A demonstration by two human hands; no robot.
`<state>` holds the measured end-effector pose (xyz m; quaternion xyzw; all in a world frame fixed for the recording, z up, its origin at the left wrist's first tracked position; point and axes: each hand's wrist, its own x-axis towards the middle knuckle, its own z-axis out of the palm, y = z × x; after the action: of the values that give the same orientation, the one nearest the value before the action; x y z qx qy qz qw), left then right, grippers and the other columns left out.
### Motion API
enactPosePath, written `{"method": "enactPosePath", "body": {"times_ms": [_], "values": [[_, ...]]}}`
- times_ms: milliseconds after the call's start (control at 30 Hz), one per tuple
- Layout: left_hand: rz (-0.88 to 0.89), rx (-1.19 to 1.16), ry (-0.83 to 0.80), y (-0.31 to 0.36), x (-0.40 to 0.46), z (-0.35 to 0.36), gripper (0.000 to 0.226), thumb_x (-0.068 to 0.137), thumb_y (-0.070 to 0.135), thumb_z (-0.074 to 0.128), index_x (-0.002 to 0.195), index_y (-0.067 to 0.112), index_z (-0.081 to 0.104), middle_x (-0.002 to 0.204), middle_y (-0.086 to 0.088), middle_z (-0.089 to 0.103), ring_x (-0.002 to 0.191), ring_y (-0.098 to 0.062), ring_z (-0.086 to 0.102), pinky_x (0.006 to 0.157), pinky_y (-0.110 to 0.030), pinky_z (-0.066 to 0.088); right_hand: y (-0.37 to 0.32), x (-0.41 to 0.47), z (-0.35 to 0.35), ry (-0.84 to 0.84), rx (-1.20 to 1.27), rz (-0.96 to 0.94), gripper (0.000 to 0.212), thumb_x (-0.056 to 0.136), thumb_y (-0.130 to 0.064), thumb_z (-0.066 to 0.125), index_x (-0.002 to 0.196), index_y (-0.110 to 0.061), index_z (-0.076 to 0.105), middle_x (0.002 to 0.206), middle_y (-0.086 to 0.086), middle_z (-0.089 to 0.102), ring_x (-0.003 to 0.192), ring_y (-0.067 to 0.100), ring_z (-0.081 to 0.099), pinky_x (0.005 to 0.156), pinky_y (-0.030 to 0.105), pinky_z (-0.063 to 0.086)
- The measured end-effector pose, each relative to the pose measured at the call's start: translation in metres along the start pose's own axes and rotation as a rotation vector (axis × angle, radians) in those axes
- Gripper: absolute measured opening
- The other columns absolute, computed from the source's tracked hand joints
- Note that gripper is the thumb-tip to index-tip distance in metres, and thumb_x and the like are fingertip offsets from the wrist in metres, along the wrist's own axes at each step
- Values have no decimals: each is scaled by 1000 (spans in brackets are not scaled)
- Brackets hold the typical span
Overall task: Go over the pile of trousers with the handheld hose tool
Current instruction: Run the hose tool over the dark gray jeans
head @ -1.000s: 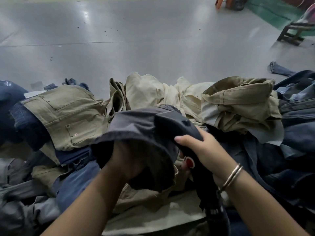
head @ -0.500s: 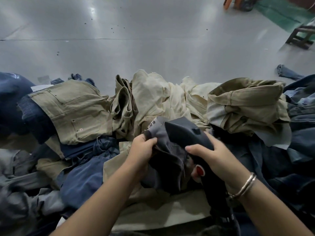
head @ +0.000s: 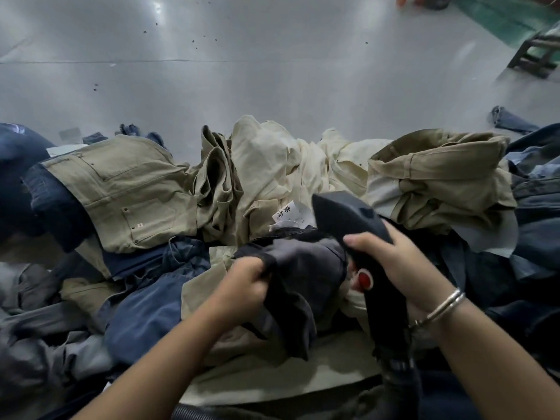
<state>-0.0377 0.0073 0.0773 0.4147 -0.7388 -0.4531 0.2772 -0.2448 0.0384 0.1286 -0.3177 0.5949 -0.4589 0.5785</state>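
Now our left hand (head: 247, 281) bunches the grey trousers (head: 306, 274), pulled lower than a second ago; our right hand (head: 394, 262) grips the hose tool (head: 348, 216), its nozzle newly uncovered over the pile (head: 272, 165) beyond.

A wide grey floor (head: 272, 86) fills the upper part of the view, smooth and glossy, with a bright glare of overhead light (head: 157, 7) near the top left. Small dark specks dot it, and a thin seam runs across. At the top right lies a green mat (head: 503, 16), with a dark wooden stool (head: 536, 53) standing at its edge.
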Motion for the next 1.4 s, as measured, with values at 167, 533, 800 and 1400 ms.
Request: {"method": "enactPosePath", "body": {"times_ms": [167, 533, 800, 1400], "values": [[-116, -382, 350, -16, 18, -41, 55, 87, -23, 38, 69, 18, 70, 54, 12, 64, 53, 5, 59, 52, -8, 45, 2, 9, -21, 128, 38, -37, 9, 86, -8, 62, 93, -9, 56, 59, 10, 52, 40, 19, 49, 38, 27, 43], [-951, 340, 805, -127, -5, -33, 79, 81, 15, 65, 146, 12, 20, 154, -16, 13, 138, -36, 22, 113, -50, 21, 48, 24, 21, 17, -145, 94, 24, 86, -1, 62, 108, -2, 53, 61, 16, 49, 35, 19, 44, 34, 20, 39], [-866, 509, 341, -145, 1, -43, 73, 90, 43, 56, 149, 13, 25, 152, -12, 34, 142, -30, 28, 115, -44, 18, 69, 30, 26, -5, -245, 155, 22, 85, -7, 65, 100, -13, 52, 57, 10, 54, 36, 20, 51, 37, 21, 42], [-699, -398, 241, -138, -4, -39, 9, 90, 16, 62, 96, 14, 69, 94, -12, 73, 100, -35, 66, 91, -43, 50, 96, 47, 44, -86, -258, 296, 19, 82, -11, 67, 98, -6, 57, 62, 10, 54, 41, 19, 51, 40, 25, 45]]}}
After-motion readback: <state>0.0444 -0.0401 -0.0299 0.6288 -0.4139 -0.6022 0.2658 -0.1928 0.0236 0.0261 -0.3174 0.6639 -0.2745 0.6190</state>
